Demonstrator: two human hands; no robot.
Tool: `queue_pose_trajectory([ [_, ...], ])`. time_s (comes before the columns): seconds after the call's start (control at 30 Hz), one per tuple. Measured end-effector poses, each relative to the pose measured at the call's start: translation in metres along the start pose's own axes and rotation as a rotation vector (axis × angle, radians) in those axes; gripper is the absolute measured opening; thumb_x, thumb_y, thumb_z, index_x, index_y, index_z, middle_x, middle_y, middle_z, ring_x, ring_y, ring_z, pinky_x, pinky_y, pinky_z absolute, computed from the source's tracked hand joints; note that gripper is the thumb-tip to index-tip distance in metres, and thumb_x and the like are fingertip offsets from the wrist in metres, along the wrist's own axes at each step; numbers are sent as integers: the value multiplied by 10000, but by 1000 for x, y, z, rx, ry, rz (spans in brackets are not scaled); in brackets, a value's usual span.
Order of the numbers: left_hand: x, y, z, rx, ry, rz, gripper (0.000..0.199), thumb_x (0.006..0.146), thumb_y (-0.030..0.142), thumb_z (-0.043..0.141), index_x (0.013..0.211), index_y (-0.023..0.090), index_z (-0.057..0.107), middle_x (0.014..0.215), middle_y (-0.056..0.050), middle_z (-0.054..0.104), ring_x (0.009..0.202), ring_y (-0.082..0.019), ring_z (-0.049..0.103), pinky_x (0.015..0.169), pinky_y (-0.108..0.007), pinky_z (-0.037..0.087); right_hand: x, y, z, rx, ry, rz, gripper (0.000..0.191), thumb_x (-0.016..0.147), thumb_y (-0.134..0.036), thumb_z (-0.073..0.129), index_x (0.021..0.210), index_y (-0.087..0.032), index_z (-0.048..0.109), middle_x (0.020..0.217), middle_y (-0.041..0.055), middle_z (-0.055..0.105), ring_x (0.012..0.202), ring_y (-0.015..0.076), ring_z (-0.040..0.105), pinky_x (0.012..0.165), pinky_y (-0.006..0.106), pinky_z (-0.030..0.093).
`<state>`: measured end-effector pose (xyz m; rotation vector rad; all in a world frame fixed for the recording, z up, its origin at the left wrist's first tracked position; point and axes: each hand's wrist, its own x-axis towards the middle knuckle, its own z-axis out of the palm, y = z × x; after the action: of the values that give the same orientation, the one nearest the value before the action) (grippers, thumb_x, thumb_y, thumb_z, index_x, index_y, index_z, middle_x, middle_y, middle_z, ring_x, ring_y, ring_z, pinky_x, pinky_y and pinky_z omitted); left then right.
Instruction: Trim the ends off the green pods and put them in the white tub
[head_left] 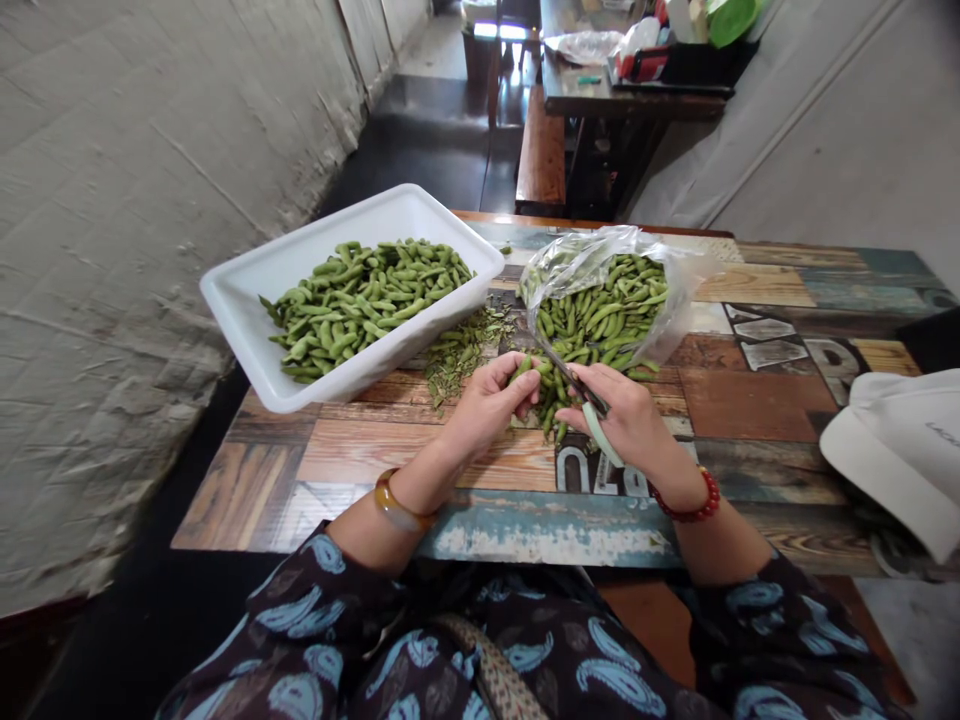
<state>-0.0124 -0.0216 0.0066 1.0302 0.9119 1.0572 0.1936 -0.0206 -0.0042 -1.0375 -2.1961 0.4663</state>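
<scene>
Green edamame pods fill much of a white plastic tub (300,385) on the left of the table. More pods (607,310) spill from a clear plastic bag (577,262) on the right. My left hand (496,392) pinches an edamame pod (525,368) between thumb and fingers. In my right hand (626,412) is a pair of scissors (592,400) with a pale green handle; the blades point up and left, near the pod. Whether the blades touch it I cannot tell. Loose pods (553,398) lie under both hands.
A heap of small green trimmings (457,360) lies between tub and bag. On the right edge sits a white cap (900,440). The patterned wooden table (375,450) stands near a grey wall on the left. Beyond are a bench (541,150) and another table (585,98) with items.
</scene>
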Motion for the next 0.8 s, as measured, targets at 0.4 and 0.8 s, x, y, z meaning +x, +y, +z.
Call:
queue_pose_trajectory([
  [0.4, -3, 10, -2, -23, -120, -78, 396, 838, 545, 659, 802, 153, 615, 658, 33, 437, 544, -60, 300, 493, -184, 260, 1, 9, -6, 79, -105, -27, 587, 798, -417, 777, 1309, -210, 574, 1128, 122, 651, 968, 265, 661, 843, 420, 587],
  [0.8, -3, -3, -7, 30, -242, -125, 401, 867, 549, 609, 884, 159, 701, 656, -9, 476, 549, -94, 326, 466, -235, 206, 4, -2, -4, 126, -147, -65, 559, 827, -383, 754, 1327, -221, 565, 1089, 111, 662, 887, 233, 666, 803, 381, 589],
])
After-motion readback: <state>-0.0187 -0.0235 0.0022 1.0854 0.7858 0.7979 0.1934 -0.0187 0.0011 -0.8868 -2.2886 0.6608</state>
